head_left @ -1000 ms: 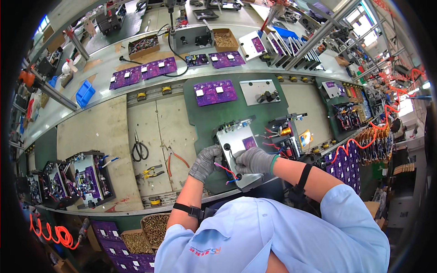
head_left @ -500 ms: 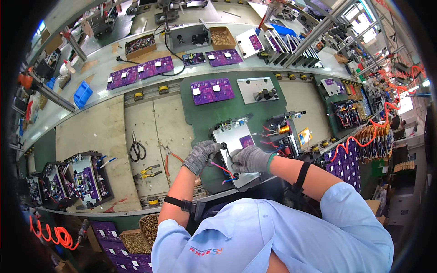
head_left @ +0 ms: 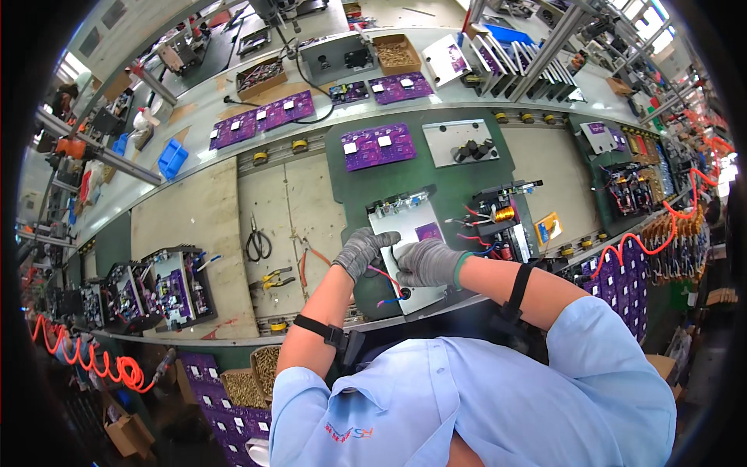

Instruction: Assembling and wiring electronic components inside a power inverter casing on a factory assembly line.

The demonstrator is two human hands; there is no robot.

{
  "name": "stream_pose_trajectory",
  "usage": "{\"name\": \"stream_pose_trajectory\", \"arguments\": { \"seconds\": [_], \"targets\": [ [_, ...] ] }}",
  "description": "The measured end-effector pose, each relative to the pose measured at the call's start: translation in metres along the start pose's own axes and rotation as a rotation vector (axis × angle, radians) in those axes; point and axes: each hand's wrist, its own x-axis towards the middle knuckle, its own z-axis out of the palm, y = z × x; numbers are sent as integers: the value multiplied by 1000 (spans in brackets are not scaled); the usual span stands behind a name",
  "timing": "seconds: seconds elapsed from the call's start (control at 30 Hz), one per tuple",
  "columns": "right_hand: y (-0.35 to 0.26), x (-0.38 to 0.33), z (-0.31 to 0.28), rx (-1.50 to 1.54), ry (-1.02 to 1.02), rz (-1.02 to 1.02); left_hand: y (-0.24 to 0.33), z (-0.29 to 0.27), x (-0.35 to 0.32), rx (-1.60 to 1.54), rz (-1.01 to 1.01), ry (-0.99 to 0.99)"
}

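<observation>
A silvery metal plate [head_left: 420,300] lies on the green board in front of me, with a circuit part along its far edge and a small purple board [head_left: 428,231] on it. My gloved left hand [head_left: 362,253] is at the plate's left edge, its fingers pinched together; what they hold is hidden. On the plate's near half, my gloved right hand [head_left: 428,263] has its fingers curled, and their tips are too small to read. Red and blue wires [head_left: 393,282] come out between the hands, close to a black round part [head_left: 405,293].
Scissors [head_left: 257,243] and yellow-handled pliers [head_left: 272,279] lie at left. A wired circuit assembly [head_left: 498,222] stands to the right. Beyond are a purple board [head_left: 380,148] and a metal plate with black cylinders [head_left: 465,134]. Open assemblies [head_left: 175,288] sit far left.
The whole view has shifted, moving the bench rightward in the picture. My left fingers now reach farther over the plate, covering the black round part seen at its left edge before.
</observation>
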Motion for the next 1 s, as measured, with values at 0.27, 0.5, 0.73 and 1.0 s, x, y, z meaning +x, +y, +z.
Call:
{"name": "stream_pose_trajectory", "arguments": {
  "seconds": [0.27,0.5,0.73,1.0],
  "targets": [
    [-8,-8,-20,3,-132,60,27,-12,-44,707,237,120],
    [1,-9,-49,348,285,145,61,18,-101,570,416,295],
    [-12,-3,-46,281,428,-94,-55,-41,-69,253,504,553],
    [-56,-53,-86,-126,393,-113,-198,-57,-31,662,133,437]
  ]
}}
